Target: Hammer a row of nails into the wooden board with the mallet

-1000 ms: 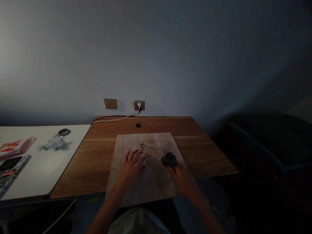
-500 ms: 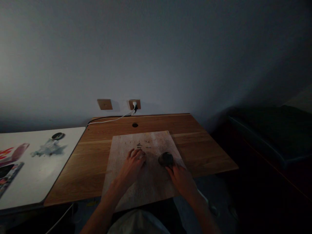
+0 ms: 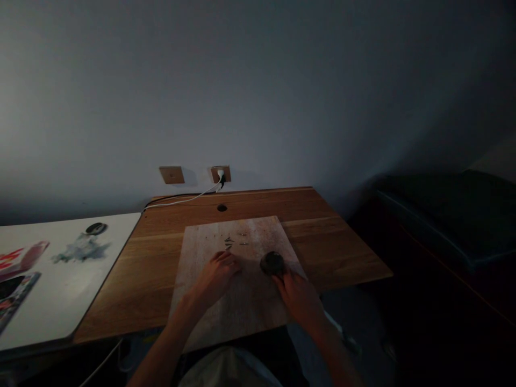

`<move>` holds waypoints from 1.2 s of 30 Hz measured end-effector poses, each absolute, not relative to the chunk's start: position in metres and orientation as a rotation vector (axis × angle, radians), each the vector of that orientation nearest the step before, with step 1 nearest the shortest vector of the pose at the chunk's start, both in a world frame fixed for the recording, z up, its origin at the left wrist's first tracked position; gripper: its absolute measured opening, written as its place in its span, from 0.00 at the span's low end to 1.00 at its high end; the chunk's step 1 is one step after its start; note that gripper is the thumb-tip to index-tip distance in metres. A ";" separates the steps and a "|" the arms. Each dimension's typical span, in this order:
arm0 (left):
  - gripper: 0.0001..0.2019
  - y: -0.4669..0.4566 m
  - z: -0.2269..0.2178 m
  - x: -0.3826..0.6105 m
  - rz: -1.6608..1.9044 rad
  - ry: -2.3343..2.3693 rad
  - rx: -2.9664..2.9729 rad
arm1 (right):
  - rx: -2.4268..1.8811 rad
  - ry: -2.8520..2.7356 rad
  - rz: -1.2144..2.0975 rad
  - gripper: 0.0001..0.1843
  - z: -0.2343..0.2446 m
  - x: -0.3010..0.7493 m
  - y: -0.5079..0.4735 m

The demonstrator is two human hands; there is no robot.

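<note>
My right hand (image 3: 297, 293) grips the near edge of a round dark object (image 3: 272, 263), tilted over the right part of a pale board (image 3: 197, 301); the dim light hides what kind it is. On the board's left half, my left hand (image 3: 219, 271) has its fingers curled together, and whatever is in them is hidden. Just beyond its fingertips lie a few small dark pointed pieces (image 3: 228, 240). Two thin metal pieces (image 3: 243, 243) lie to their right, and several tiny specks or parts are spread along the far side.
The board lies on a wooden desk (image 3: 330, 252). A white table (image 3: 68, 312) adjoins at the left, bearing a round dark item (image 3: 95, 228), a crumpled grey thing (image 3: 83, 248) and a red-and-white packet (image 3: 24, 257). Cables run to a wall socket (image 3: 221, 174).
My left hand has drawn slightly back toward me, showing more of the small dark pieces beyond it. My right hand still holds the round object at nearly the same spot.
</note>
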State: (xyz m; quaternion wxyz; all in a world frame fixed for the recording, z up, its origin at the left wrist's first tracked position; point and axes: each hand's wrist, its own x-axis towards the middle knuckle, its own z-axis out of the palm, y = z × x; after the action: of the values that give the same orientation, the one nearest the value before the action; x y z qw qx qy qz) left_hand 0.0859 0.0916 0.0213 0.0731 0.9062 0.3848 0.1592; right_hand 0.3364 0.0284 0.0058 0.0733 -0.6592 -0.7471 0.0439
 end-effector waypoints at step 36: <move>0.10 0.090 0.019 0.098 0.437 1.274 2.606 | -1.982 -2.221 0.181 0.18 0.014 0.334 0.027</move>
State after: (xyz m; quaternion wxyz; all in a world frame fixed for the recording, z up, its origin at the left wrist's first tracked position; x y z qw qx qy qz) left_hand 0.0977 0.0899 0.0188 0.1040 0.8836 0.4319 0.1481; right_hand 0.3340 0.0267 0.0137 0.0797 -0.6624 -0.7424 0.0604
